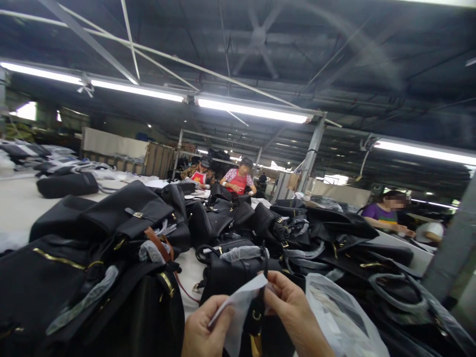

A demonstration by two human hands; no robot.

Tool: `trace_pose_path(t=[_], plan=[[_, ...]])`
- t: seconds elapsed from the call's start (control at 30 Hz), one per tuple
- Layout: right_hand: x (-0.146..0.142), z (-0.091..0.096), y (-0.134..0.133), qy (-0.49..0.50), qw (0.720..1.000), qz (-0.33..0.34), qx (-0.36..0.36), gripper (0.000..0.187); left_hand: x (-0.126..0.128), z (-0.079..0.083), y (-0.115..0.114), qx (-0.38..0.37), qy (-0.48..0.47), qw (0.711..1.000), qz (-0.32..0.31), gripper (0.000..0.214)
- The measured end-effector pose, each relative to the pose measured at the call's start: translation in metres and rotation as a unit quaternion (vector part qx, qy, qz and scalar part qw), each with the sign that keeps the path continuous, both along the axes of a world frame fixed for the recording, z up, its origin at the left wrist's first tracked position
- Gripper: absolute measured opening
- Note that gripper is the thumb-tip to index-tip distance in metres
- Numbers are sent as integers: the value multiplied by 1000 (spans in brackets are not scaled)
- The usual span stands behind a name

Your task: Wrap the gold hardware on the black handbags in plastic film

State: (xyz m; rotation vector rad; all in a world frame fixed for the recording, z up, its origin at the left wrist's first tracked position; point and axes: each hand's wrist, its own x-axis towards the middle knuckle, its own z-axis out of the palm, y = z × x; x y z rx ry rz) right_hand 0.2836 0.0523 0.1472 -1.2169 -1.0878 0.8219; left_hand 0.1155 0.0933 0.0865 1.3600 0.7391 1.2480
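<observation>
At the bottom centre my left hand is closed, pinching a thin white translucent sheet between thumb and fingers. My right hand is closed too, its thumb and fingertips gripping a narrow black strap beside the sheet's upper corner. Below the fingers a gold-coloured metal ring shows on the black strap piece. Directly behind my hands lies a black bag whose handle is wrapped in clear plastic. Whether my right fingers also touch the sheet is hard to make out.
Black bags with gold zips cover much of the pale table. A clear plastic bag of pale pieces stands right of my right hand. Across the table, people in red aprons work; another person sits right, near a grey post.
</observation>
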Motion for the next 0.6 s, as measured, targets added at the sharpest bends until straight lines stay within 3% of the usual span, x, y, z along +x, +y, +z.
trace_pose_path(t=[0.2, 0.4, 0.6], plan=[[10, 8, 3, -77, 996, -44, 8, 34, 16, 8, 2, 15, 18, 1000, -4, 55], [21, 30, 5, -216, 970, -114, 23, 25, 36, 13, -2, 32, 36, 998, -48, 50], [34, 40, 7, -201, 975, -91, 38, 31, 60, 7, -2, -31, -43, 991, -120, 61]])
